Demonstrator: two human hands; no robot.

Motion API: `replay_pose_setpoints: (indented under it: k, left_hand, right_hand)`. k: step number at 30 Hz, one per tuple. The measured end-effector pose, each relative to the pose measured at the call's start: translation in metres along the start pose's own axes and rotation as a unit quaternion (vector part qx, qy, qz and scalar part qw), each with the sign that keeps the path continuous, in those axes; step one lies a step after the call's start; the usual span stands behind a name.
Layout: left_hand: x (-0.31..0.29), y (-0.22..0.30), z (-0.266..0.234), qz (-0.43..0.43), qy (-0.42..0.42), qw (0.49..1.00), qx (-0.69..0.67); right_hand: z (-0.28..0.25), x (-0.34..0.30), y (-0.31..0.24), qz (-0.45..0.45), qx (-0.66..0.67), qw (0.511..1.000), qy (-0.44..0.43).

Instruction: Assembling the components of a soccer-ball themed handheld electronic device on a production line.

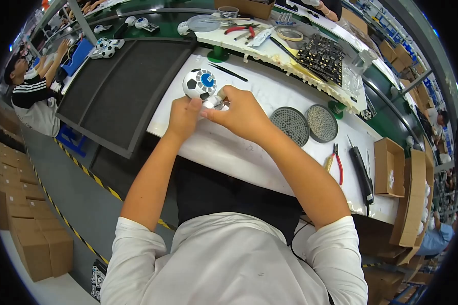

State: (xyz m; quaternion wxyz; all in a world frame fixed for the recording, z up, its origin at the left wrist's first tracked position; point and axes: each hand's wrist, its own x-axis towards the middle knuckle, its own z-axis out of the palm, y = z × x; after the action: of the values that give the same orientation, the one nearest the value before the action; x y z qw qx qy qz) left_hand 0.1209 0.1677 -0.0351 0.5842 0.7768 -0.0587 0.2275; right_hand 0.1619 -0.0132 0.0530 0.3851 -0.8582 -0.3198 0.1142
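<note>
A round device (192,84) patterned like a football in black, white and grey, with a blue disc on one side, is up over the white worktop (213,145). My left hand (182,118) is closed around its lower part, thumb on top. My right hand (241,111) pinches a small white piece (215,102) with a shiny bit, right beside the ball. Whether that piece is joined to the ball is hidden by my fingers. Behind them lies a pair of black tweezers (228,71) on the worktop.
Right of my hands sit two round trays of small parts (290,125) (322,123), red-handled cutters (339,165), a black electric screwdriver (360,173) and a cardboard box (389,168). A raised shelf (269,56) holds tools and black circuit boards (323,56). A dark mat (124,91) lies left; a person (33,96) works beyond.
</note>
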Motion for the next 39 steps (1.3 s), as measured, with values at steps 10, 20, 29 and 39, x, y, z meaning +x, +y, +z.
replay_pose_setpoints:
  k: [10,20,29,39]
  left_hand:
    - [-0.001,0.014,-0.005,-0.098,0.059,0.988,-0.106]
    - [-0.042,0.065,-0.01,-0.062,-0.075,0.947,-0.307]
    - [-0.048,0.105,0.006,-0.06,-0.09,0.928,-0.358]
    - [-0.044,0.083,0.006,-0.076,-0.089,0.964,-0.238]
  right_hand:
    - [0.015,-0.01,-0.025,-0.023,-0.056,0.995,0.079]
    - [-0.039,-0.087,-0.033,-0.288,-0.044,0.957,-0.012]
    - [-0.05,-0.113,-0.051,-0.2,-0.087,0.975,0.038]
    - [-0.04,-0.104,-0.035,-0.171,-0.178,0.966,0.074]
